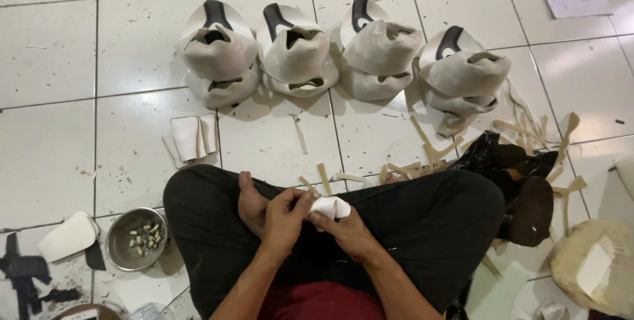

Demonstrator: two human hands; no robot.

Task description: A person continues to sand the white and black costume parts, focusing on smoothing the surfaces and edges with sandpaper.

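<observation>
Hands meet over the crossed legs point(422, 221): left hand point(282, 219) and right hand point(347, 231) both pinch a small folded white piece point(330, 207) held between them, above the lap. Four stacks of pale shoe uppers point(297, 52) stand in a row on the tiled floor point(53, 135) ahead. Metal bowl point(135, 239) of small bits sits near the left knee; tan strip offcuts point(429, 151) lie scattered to the right.

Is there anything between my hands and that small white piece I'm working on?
Nothing visible. The left hand and the right hand both already grip the small white piece directly, above the crossed legs. The cut strips and the metal bowl lie apart on the floor.
</observation>
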